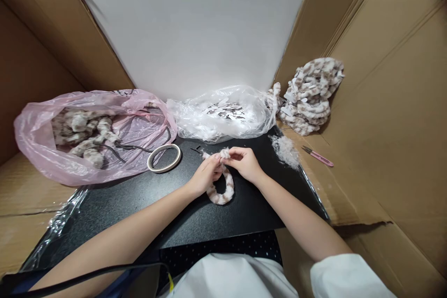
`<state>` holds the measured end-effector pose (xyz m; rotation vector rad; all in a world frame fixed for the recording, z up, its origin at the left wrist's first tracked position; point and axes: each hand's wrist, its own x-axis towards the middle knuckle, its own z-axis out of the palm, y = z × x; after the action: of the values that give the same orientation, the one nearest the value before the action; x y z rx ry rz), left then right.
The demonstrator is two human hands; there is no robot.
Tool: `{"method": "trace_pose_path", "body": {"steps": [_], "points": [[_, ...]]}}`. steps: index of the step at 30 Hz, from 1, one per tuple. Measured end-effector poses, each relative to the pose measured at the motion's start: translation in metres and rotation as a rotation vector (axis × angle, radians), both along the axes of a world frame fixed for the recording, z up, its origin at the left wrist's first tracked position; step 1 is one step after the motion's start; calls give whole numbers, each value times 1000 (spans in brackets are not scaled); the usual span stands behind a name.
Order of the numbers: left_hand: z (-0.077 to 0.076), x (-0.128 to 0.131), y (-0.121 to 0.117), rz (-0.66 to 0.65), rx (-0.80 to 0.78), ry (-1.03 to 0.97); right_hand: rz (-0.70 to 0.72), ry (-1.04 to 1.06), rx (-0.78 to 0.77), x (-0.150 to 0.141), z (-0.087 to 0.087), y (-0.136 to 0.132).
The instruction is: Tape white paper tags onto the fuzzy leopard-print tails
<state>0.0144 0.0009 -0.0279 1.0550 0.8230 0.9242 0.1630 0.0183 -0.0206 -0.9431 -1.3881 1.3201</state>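
A fuzzy pink-and-white curved band (223,192) hangs in a loop over the black work surface (146,195). My left hand (206,174) pinches one upper end of it, fingers closed. My right hand (244,162) pinches the other fluffy end just beside it, fingers closed too. Both hands meet at the top of the loop, near the middle of the surface.
A roll of tape (164,157) lies left of my hands. A pink plastic bag (87,135) of fuzzy pieces sits at the left, a clear bag (226,114) behind. A pile of fuzzy bands (310,95), loose fluff (286,149) and pink snips (317,156) are at the right. Cardboard walls surround.
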Motion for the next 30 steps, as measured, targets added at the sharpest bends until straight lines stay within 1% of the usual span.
{"method": "trace_pose_path", "body": {"steps": [2,4,9,12,15,18,21,23,24,28,30], "points": [[1,2,-1,5,-31,-46,11,53,-22,-3,-2,-1],[2,3,-3,12,-53,-72,-7,82,-9,-7,-5,-2],[3,6,-5,26,-95,-83,-79,51,91,-16,-14,-7],[4,6,-4,21,-143,-102,-99,-21,181,-18,-16,-10],[5,4,-2,-12,-162,-88,-121,-126,275,-18,-14,-12],[3,2,0,-26,-160,-65,-139,-235,353,-17,-11,-16],[0,0,2,0,-142,-52,-124,-333,407,-16,-8,-19],[0,-1,2,20,-123,-48,-83,-337,411,-14,-6,-19],[1,-1,2,27,-112,-45,-75,-306,397,-13,-5,-18],[4,-2,1,34,-79,-38,-120,-120,304,-8,-5,-11],[6,-1,0,33,-78,-45,-113,-82,264,-6,-6,-8]]}}
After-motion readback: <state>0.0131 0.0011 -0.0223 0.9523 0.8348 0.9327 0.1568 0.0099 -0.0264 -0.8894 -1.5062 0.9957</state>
